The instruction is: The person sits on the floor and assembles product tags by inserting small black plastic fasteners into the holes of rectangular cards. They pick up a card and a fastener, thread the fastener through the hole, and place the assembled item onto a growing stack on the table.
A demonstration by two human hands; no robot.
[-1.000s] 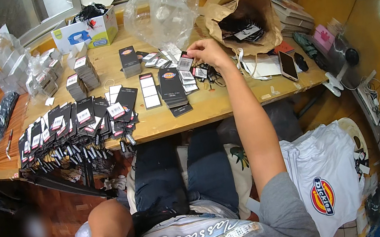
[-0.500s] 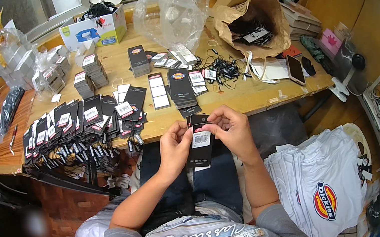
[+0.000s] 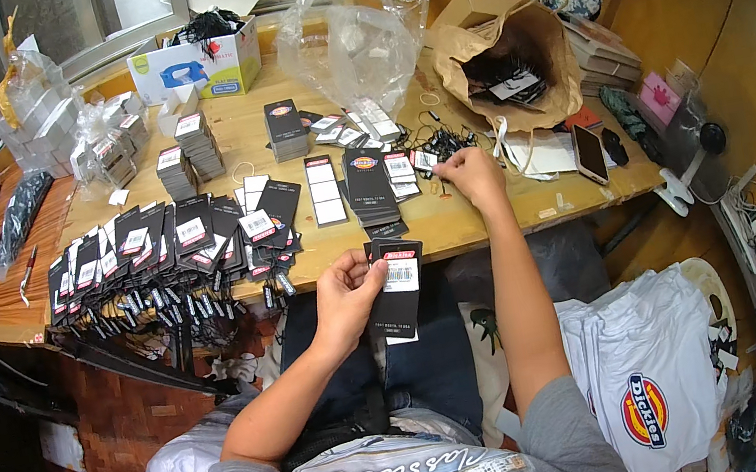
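Over my lap, my left hand [image 3: 350, 304] grips a few black hang tags [image 3: 394, 306], thumb on the front one, which bears a white barcode sticker with a red band. My right hand [image 3: 472, 177] reaches over the table, its fingertips drawn together at the near edge of a pile of black tag strings [image 3: 450, 139]. Whether a string is between those fingertips is too small to make out. Left of that hand stands a stack of black hang tags [image 3: 370, 187], beside a strip of white stickers [image 3: 325, 191].
Finished-looking tags with strings [image 3: 186, 234] lie heaped along the table's left front edge. Behind are tag stacks [image 3: 198, 146], a cardboard box [image 3: 243, 55] and a clear plastic bag [image 3: 352, 33]. A paper bag [image 3: 558, 52] and phone [image 3: 589, 152] stand right; white shirts [image 3: 608, 337] lie below.
My right hand has let go of the tags and moved away, up and right, to the string pile. The left hand still holds the tags over my lap. The view has shifted slightly.
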